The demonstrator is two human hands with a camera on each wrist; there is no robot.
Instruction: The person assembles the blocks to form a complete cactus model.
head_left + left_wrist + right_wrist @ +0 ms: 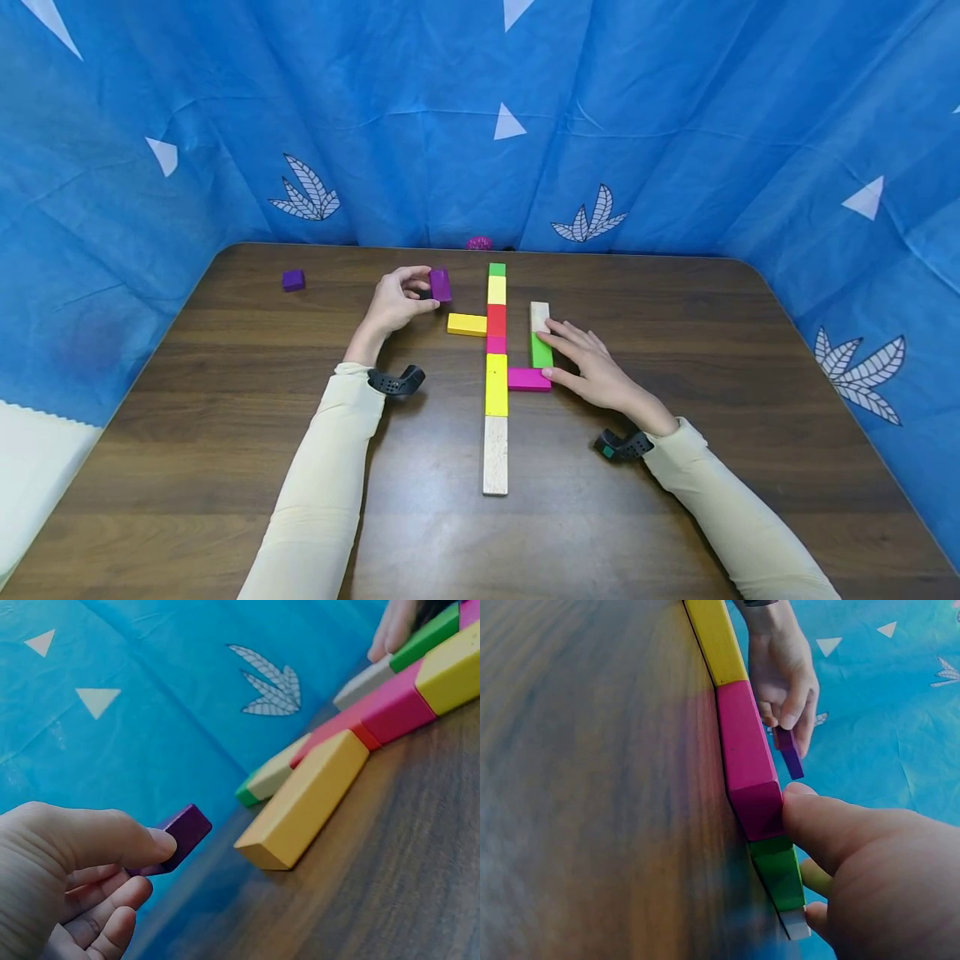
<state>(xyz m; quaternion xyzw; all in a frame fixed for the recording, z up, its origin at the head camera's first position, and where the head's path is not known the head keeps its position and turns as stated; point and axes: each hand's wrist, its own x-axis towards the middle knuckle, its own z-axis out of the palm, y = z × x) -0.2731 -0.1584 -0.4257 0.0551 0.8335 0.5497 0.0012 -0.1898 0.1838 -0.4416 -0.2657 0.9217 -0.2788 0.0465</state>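
Observation:
My left hand [396,302] pinches a purple block [440,285] between thumb and fingers, left of a long row of blocks. The left wrist view shows this purple block [184,836] held near the yellow-orange block [307,806]. My right hand [592,368] lies with fingers extended at the shorter branch on the right. Its thumb touches the end of the magenta block [528,380], while its fingertips touch the green block [541,350] and the pale wooden block [539,317]. In the right wrist view the thumb [817,821] rests against the magenta block [748,761].
The central row runs from a plain wooden block [496,456] through a yellow block [497,385] and a red block [497,320] to a small green block [497,269]. A purple cube [293,280] sits at the far left. A blue curtain [420,125] stands behind the table.

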